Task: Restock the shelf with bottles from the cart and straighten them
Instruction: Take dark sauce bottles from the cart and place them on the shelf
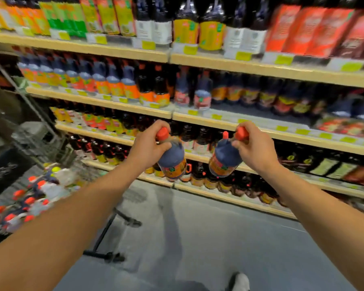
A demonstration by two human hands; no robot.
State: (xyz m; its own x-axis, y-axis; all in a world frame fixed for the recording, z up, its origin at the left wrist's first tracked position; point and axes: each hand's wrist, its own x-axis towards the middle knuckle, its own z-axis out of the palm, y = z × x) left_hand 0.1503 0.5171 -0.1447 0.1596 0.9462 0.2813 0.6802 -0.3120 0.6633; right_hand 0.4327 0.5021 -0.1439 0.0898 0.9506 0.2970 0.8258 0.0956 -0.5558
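Bottles are what I am looking at through the head camera, one hanging from each hand in front of the shelving. My left hand (148,147) is curling its fingers and thumb round the neck of the left bottle (172,158), just under its red cap, so that the cap is half covered. My right hand (255,149) is pinching the neck of the right bottle (224,158) in the same way, its fingers wrapping most of that cap. Both bottles are tilting, dark blue at the shoulder with an orange label lower down; the print on the labels is smearing too much for me to read. They are hanging apart from each other and clear of any shelf board, in front of the lower shelves.

Behind them the wooden shelf (261,133) is running across the frame, carrying dark bottles whose brands I cannot make out. On the level above, a row of matching blue-shouldered bottles (105,80) is standing at the left, and a bare stretch of board is showing further right. The top rows are cut off by the upper frame edge.

At the left edge the cart (36,185) is blurring badly; I am only making out red caps and pale bottle shapes lying in it, and its black legs on the grey floor (198,238). A shoe (239,281) is poking in at the bottom edge.
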